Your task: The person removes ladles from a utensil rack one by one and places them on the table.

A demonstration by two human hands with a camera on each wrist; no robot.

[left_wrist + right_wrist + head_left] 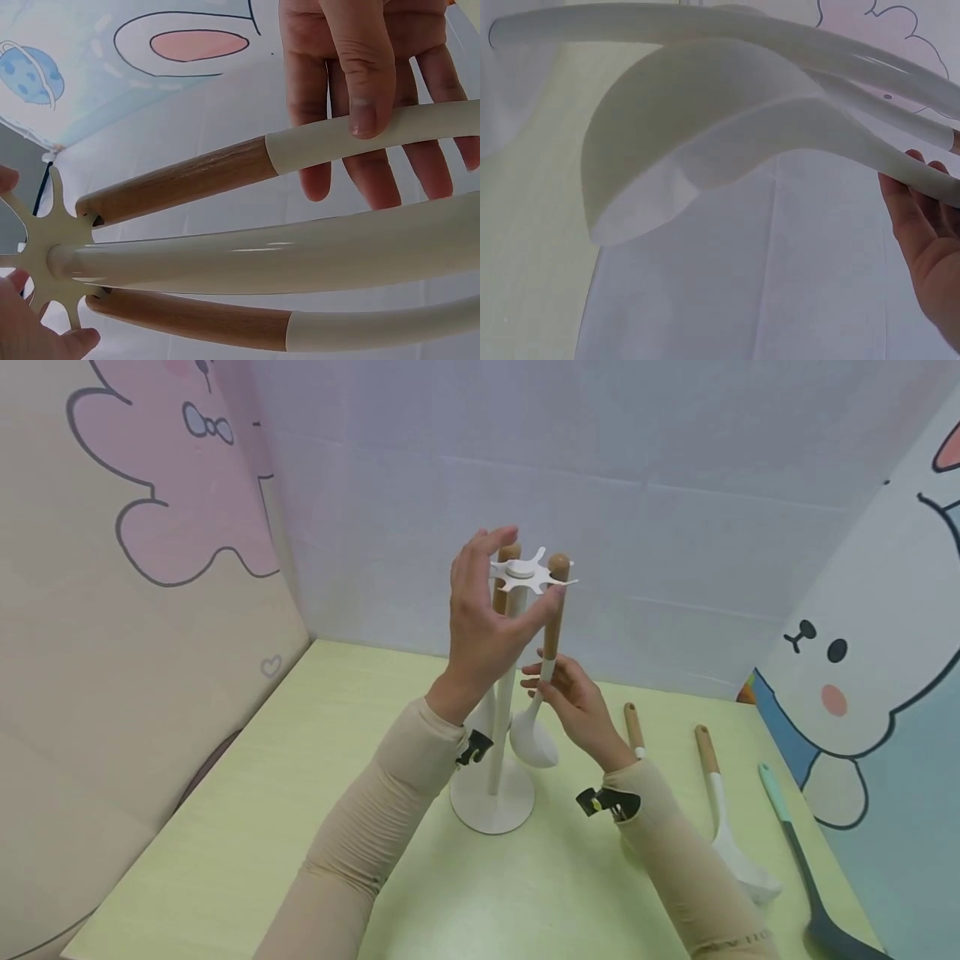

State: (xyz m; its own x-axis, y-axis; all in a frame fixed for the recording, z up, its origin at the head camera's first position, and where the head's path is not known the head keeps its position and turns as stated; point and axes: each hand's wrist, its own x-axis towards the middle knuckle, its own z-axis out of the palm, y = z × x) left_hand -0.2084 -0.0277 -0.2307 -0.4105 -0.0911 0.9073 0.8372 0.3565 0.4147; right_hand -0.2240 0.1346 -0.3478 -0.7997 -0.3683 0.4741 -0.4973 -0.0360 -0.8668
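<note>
A white utensil stand with a round base, a central pole and a star-shaped hook top rises from the table. My left hand holds that top from the left, thumb and fingers spread around its edge. A white soup ladle with a wooden handle hangs at the right side of the top, its bowl beside the pole. My right hand pinches the ladle's white neck, thumb in front and fingers behind. Left of the pole hangs a second wooden-handled utensil; its lower end is mostly hidden by my left arm.
On the table's right side lie a wooden-handled utensil partly behind my right arm, a white turner with a wooden handle, and a dark grey utensil with a mint handle. A cloth backdrop stands behind the pale yellow table.
</note>
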